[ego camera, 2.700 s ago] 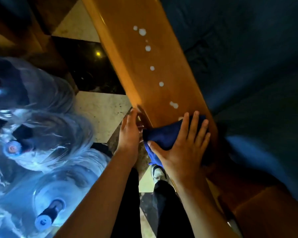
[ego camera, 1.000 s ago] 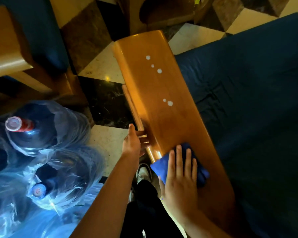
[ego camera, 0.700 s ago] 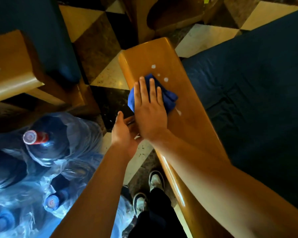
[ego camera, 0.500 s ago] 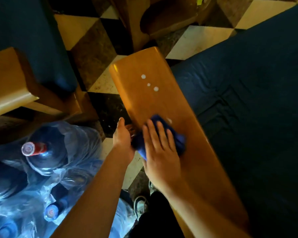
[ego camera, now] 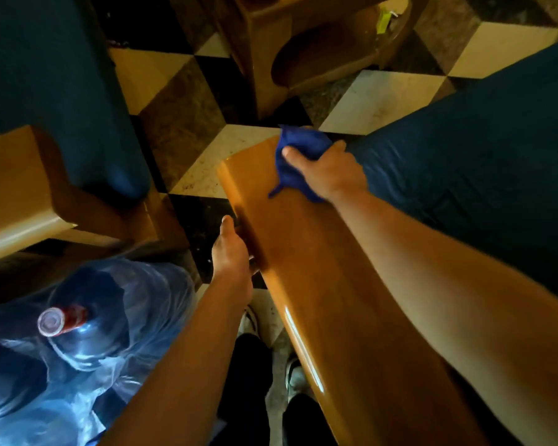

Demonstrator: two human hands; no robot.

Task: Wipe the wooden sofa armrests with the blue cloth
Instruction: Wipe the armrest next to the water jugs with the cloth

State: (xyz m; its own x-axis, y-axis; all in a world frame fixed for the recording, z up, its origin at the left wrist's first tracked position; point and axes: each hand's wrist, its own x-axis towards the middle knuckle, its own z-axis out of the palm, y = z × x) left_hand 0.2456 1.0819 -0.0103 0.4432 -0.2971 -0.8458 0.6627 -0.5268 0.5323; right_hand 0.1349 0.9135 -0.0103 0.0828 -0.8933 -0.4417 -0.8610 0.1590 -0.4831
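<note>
The wooden armrest (ego camera: 306, 272) runs as a long plank from the lower right of the view up toward the upper middle, its far end rounded off above the checkered floor (ego camera: 203, 175). At that far end sits the blue cloth (ego camera: 295, 149), bunched into a lump on the plank's top right corner, with a loose tail trailing back down along the wood. The right hand (ego camera: 327, 172) grips the cloth, thumb curled over its near side and the other fingers wrapped over the far side (those fingers are mostly hidden behind the cloth). The right forearm crosses above the armrest from the lower right.

The left hand (ego camera: 234, 252) rests against the armrest's left edge about halfway along, well back from the cloth; its fingers tuck under or behind the edge, so I cannot tell whether they are straight or curled.

To the right of the armrest lies the dark blue seat cushion (ego camera: 464, 175), pressed up against the plank. Beyond the far end stands a wooden side table (ego camera: 303, 43). To the left is a second sofa (ego camera: 29, 175) with its own wooden arm and blue cushion. At lower left, large water bottles (ego camera: 78, 333) wrapped in clear plastic stand close to the person's shoes (ego camera: 293, 375).
</note>
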